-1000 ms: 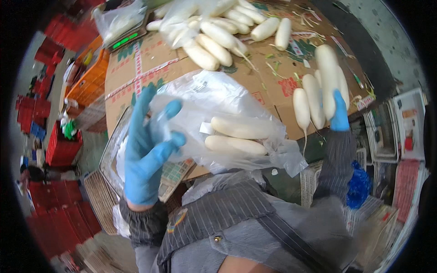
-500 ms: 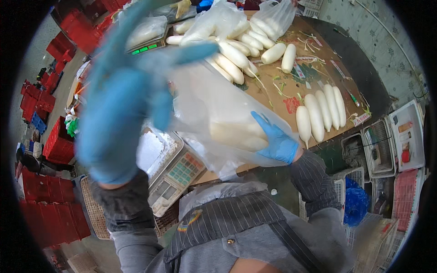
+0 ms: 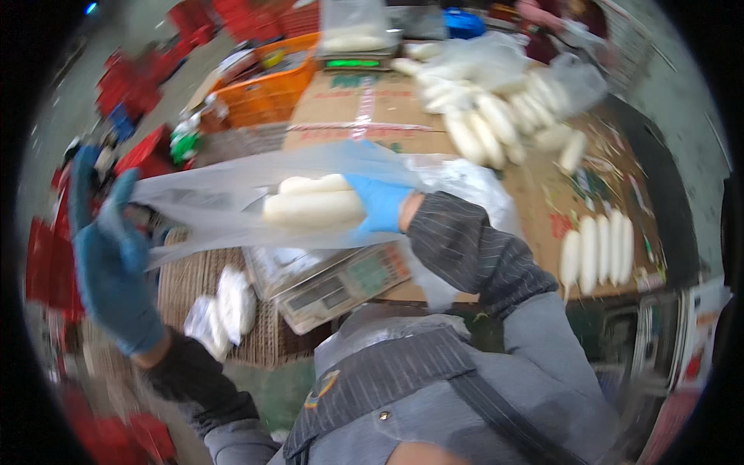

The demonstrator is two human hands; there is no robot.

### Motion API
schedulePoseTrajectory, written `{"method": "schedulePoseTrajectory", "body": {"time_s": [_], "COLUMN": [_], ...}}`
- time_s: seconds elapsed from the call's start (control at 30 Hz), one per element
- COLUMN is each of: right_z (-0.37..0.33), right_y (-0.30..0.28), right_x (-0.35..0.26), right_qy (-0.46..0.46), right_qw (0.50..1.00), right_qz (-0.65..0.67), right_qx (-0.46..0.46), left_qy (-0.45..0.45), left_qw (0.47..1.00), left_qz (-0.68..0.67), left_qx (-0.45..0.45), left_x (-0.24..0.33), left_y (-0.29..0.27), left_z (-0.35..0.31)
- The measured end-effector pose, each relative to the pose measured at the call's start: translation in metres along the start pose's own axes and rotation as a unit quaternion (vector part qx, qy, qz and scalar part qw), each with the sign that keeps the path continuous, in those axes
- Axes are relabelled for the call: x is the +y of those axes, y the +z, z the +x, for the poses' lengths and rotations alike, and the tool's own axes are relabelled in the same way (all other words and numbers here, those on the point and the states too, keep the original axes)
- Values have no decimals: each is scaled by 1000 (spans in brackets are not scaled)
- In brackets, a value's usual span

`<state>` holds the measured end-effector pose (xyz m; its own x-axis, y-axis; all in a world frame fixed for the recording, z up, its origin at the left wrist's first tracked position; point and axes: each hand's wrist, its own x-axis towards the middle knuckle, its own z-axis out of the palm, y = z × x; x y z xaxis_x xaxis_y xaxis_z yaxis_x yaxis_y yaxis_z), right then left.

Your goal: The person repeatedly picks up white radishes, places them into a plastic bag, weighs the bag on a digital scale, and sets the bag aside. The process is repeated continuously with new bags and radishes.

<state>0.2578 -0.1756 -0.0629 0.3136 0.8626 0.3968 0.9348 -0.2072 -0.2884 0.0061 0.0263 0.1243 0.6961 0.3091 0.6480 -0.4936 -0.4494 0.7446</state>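
My right hand (image 3: pixel 384 200), in a blue glove, is closed around long white daikon radishes (image 3: pixel 314 208) in a clear plastic bag (image 3: pixel 205 190). The bag lies sideways above the scale, its mouth stretched toward the left. My left hand (image 3: pixel 116 263), also blue-gloved, is at that mouth with fingers spread and pointing up. The bag's edges run up to it; whether they touch the fingers is blurred. Below the bag sits a weighing scale (image 3: pixel 341 287) with a keypad. Two white wrapped bundles (image 3: pixel 225 310) lie on a woven brown surface left of it.
A daikon pile (image 3: pixel 484 124), partly under plastic, lies on the cardboard-covered table (image 3: pixel 535 225). Several daikons (image 3: pixel 595 252) stand in a row at the right. A second scale (image 3: pixel 356 60) with a green display holds a bag. An orange crate (image 3: pixel 267 101) and red crates (image 3: pixel 50 267) are at left.
The bag of daikons has moved left, over the scale, with my right hand. My left hand has dropped lower and further left. The view has turned left, showing the orange crate.
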Motion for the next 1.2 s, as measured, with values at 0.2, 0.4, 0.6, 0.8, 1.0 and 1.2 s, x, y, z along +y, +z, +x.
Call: {"method": "schedulePoseTrajectory", "body": {"time_s": [0.2,0.4,0.6,0.8,1.0,1.2], "right_z": [21,31,33,32,43,44], "right_y": [5,-35,-8,-20,-21,-14], "right_x": [-20,-17,54,74,30,-25], "right_qy": [-23,-61,203,165,111,-57], "right_qw": [985,983,968,903,678,572], "right_qz": [121,61,128,394,725,819], "right_qx": [-118,160,-70,-51,-38,-1], "left_qy": [-177,-83,-258,-346,-275,-280], "left_qw": [969,931,871,921,960,949], "left_qz": [113,334,408,147,19,-145], "left_qx": [132,125,92,102,47,-29], "left_x": [14,-24,-38,-41,-28,-42], "left_y": [9,-1,-20,-11,17,79], "left_z": [-60,-86,-103,-83,-60,-24]}}
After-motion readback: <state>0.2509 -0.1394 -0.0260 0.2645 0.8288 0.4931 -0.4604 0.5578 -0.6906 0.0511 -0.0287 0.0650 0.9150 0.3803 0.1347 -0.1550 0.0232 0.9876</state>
